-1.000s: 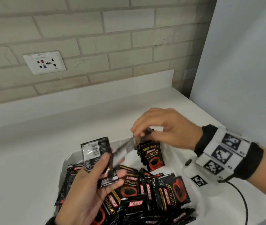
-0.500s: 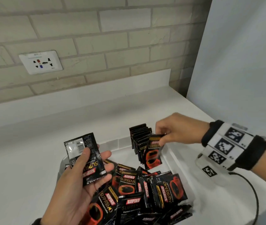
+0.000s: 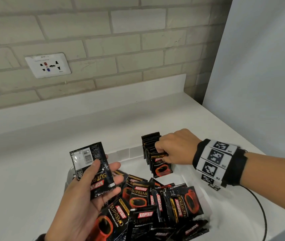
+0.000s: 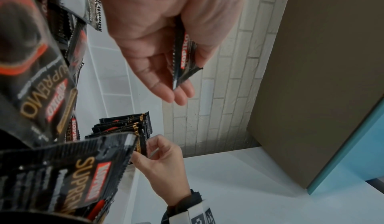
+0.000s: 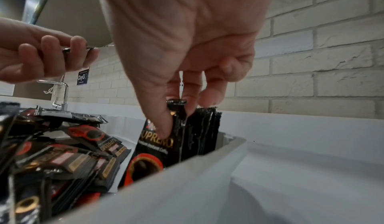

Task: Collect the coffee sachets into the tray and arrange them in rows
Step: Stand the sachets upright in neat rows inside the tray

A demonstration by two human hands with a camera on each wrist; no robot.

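Observation:
A white tray (image 3: 188, 181) on the counter holds a loose heap of black Kopiko sachets (image 3: 148, 204) in its near half. Against its far right wall stands an upright row of sachets (image 3: 151, 145). My right hand (image 3: 162, 156) pinches the top of the front sachet of that row (image 3: 161, 168), thumb on its face in the right wrist view (image 5: 164, 129). My left hand (image 3: 94, 181) hovers palm up over the heap, thumb holding two overlapping sachets (image 3: 89, 164) against the fingers. The left wrist view shows those held sachets (image 4: 184, 58) edge on.
A brick wall with a white socket plate (image 3: 47, 66) backs the counter. A white panel (image 3: 260, 66) rises on the right. A black cable (image 3: 260, 211) trails from my right wrist across the counter. A tap (image 5: 60, 94) stands far left in the right wrist view.
My right hand carried a sachet from the left hand to the upright row and lowered it against the front. The left hand drew back slightly with its remaining sachets.

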